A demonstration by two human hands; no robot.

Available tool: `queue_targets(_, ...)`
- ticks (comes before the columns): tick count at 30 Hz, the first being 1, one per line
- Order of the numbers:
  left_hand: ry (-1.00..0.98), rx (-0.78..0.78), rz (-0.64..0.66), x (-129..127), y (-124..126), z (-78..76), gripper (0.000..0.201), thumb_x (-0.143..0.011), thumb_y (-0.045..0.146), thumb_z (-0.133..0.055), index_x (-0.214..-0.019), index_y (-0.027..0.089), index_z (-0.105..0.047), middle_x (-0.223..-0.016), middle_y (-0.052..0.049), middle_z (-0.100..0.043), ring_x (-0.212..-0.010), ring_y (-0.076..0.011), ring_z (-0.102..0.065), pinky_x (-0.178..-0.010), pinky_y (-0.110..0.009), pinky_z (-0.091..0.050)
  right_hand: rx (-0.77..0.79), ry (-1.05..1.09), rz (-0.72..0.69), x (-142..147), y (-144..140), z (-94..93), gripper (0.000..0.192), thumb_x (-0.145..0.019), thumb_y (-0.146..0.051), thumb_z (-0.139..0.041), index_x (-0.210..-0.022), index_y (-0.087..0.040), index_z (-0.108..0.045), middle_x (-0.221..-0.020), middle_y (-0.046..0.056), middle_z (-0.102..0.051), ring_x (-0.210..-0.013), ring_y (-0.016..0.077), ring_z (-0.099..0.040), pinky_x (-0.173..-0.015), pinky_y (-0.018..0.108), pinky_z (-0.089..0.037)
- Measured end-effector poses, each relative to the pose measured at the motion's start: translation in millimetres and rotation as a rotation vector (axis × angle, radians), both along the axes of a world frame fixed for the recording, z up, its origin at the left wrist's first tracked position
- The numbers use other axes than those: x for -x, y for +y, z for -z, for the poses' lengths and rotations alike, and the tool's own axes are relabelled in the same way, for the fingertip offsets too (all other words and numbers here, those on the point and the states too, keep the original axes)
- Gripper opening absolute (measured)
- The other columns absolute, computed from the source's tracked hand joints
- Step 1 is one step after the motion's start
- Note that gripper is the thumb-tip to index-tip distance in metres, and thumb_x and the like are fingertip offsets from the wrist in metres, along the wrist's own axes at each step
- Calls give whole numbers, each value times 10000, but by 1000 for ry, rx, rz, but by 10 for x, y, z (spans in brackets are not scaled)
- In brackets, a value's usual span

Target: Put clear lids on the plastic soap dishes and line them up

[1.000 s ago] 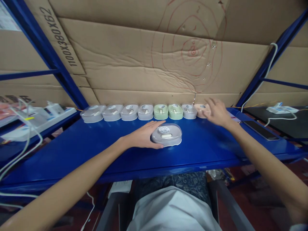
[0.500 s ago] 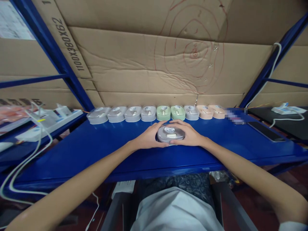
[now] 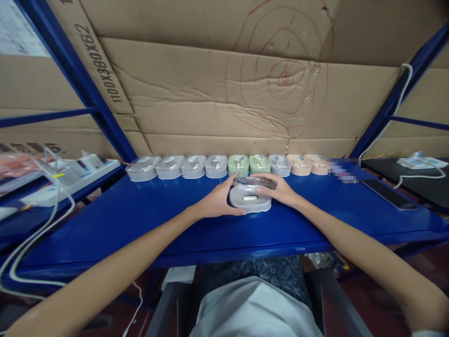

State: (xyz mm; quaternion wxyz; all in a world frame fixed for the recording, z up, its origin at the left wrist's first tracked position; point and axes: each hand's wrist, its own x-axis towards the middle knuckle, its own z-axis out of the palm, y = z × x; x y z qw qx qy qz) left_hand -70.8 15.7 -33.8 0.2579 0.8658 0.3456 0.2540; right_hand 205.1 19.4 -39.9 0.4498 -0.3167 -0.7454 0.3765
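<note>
A grey case (image 3: 249,200) sits on the blue shelf (image 3: 140,220), near the middle and a little nearer than a row of similar cases (image 3: 224,165) lined along the far edge against the cardboard wall (image 3: 210,93). The left hand (image 3: 219,201) lies against the case's left side, fingers curved around the far-left corner and thumb along the near edge — clamped on the base. The right hand (image 3: 278,189) comes in from the right and pinches a clear lid (image 3: 255,181), which is lifted off the case and tilted, its right part between the fingers, hovering just above the far half of the base. Inside the opened case a small white oblong piece (image 3: 249,198) shows. The row behind runs from left to right — four grey cases, two green ones, one more grey, then two peach ones at the right end. To the right of the row lies a blurred patch, and further right a dark phone (image 3: 389,193) lies flat on the shelf. On the left neighbouring shelf stand white power strips (image 3: 70,175) with white cables (image 3: 31,243) trailing down.
</note>
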Motion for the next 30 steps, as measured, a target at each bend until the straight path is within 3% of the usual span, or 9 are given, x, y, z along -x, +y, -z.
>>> queue_targets(4,11,-3,19,14,-2,-10,1359,-701,631,-924,-1729,286,-104,-1537,-180,-574,-1462,-422,-518,-1222,-630,-364,52,110,115,-133,85,-51,498,-853,-581,-827,-1259,-299,-768,-1312,79,-778,-1202,298,-742,-1152,586,-534)
queue_targets(8,-65,-44,2,43,4,-72,1195,-808,638,-845,-1721,289,-157,-1634,-191,-486,-1523,-400,-461,-1251,-628,-344,19,98,83,-133,54,-111,513,-855,-568,-830,-1293,-313,-749,-1381,81,-746,-1275,307,-709,-1185,586,-509)
queue_targets(13,-185,-174,41,50,-31,-235,924,-935,581,-743,-1685,312,-277,-1658,-154,-478,-1514,-355,-490,-1252,-582,-386,-169,-10,-10,-15,-53,-177,706,-764,-496,-926,-1403,-341,-668,-1462,65,-686,-1363,324,-647,-1178,560,-516)
queue_targets(16,-133,-258,65,28,-87,-295,880,-928,576,-756,-1658,314,-340,-1653,-139,-488,-1501,-366,-497,-1244,-585,-399,-294,-111,22,42,-117,-197,812,-702,-489,-968,-1429,-328,-643,-1434,84,-686,-1322,326,-658,-1160,554,-524)
queue_targets(20,-73,-317,99,9,-143,-297,746,-957,554,-731,-1595,304,-439,-1588,-125,-541,-1448,-351,-532,-1219,-561,-426,-398,-135,37,105,-178,-209,813,-677,-506,-979,-1395,-298,-659,-1385,99,-696,-1248,314,-681,-1107,534,-553)
queue_targets(27,-60,-364,99,12,-165,-282,812,-927,587,-765,-1605,319,-408,-1560,-116,-541,-1437,-348,-519,-1219,-537,-423,-463,-171,48,169,-223,-234,829,-684,-545,-967,-1409,-310,-642,-1407,107,-688,-1315,339,-646,-1128,546,-534)
queue_targets(30,-7,-360,73,61,-182,-338,803,-946,588,-736,-1623,335,-386,-1565,-120,-511,-1448,-359,-504,-1221,-535,-423,-413,-204,67,159,-233,-222,987,-674,-569,-966,-1530,-337,-532,-1513,120,-612,-1356,362,-618,-1162,574,-509)
